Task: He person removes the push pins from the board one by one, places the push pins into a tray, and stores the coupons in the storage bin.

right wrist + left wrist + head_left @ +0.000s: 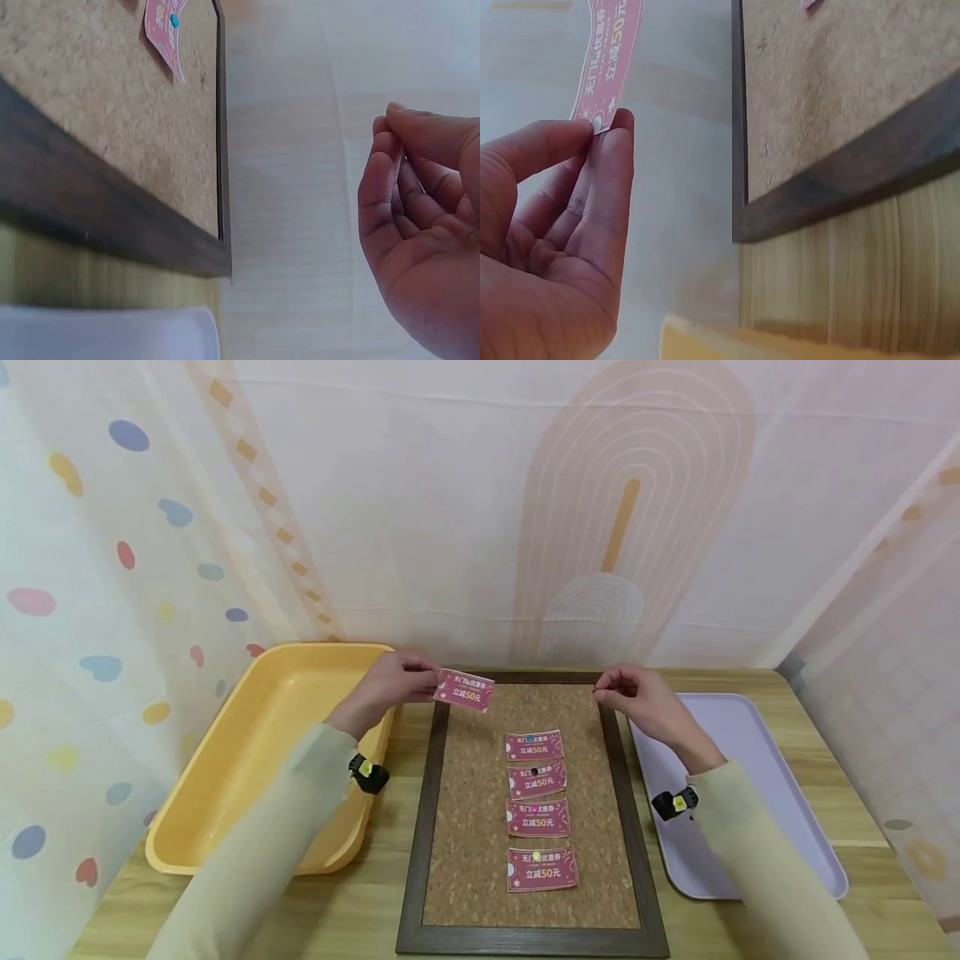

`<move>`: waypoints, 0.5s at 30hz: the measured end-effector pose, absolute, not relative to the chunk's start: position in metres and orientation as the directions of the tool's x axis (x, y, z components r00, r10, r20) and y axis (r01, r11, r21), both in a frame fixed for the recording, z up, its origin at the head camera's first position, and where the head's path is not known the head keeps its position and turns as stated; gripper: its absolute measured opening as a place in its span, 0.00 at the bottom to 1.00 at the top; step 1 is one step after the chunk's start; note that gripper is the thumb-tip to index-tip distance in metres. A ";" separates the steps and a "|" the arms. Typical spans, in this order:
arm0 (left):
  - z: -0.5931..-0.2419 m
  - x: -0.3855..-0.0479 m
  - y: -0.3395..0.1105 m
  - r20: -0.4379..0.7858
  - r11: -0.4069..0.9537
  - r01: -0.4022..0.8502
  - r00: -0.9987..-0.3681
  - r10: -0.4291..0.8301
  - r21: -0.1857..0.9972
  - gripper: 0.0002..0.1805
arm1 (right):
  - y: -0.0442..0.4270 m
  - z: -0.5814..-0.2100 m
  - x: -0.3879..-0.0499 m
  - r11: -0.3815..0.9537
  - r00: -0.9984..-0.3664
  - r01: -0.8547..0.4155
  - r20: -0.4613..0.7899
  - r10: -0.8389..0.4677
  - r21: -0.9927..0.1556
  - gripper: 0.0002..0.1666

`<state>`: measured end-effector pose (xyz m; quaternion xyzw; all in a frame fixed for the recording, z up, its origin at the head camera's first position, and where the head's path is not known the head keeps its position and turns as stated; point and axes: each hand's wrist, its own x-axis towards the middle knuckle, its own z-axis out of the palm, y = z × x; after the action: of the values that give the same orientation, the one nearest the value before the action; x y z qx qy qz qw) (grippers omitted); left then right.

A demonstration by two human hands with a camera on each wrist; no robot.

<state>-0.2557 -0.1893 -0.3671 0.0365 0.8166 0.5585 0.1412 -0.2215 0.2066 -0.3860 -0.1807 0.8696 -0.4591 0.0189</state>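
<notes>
The ticket point(464, 691) hangs over the far left corner of the board point(468, 827), pinched at its left end by the left hand point(393, 685), jutting rightward, long axis left to right. Four pinned tickets point(538, 820) lie nearer and further right. The right hand point(651, 703), farther off, hovers by the far right corner, fingertips point(380, 169) together; I can't tell whether they hold anything.

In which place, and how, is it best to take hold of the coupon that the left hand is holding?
I would pinch the coupon by its free right end, coming from the right, thumb on one face and a finger on the other. It is a thin, slightly curved sheet, and the left hand pinches its opposite end.
</notes>
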 end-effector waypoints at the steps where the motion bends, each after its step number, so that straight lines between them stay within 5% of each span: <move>1: -0.366 -0.255 -0.193 -0.188 0.377 -0.096 -0.958 0.216 0.921 0.18 | 0.209 -0.386 -0.221 0.516 -0.933 -0.301 0.137 -0.332 -0.802 0.09; 15: -0.364 -0.244 -0.250 -0.186 0.420 -0.096 -0.966 0.179 0.903 0.22 | 0.236 -0.392 -0.207 0.505 -0.930 -0.315 0.157 -0.332 -0.804 0.09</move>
<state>-0.2438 -0.2502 -0.3639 0.0250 0.8328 0.5381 0.1278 -0.2065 0.2361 -0.3916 -0.1865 0.8673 -0.4615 0.0088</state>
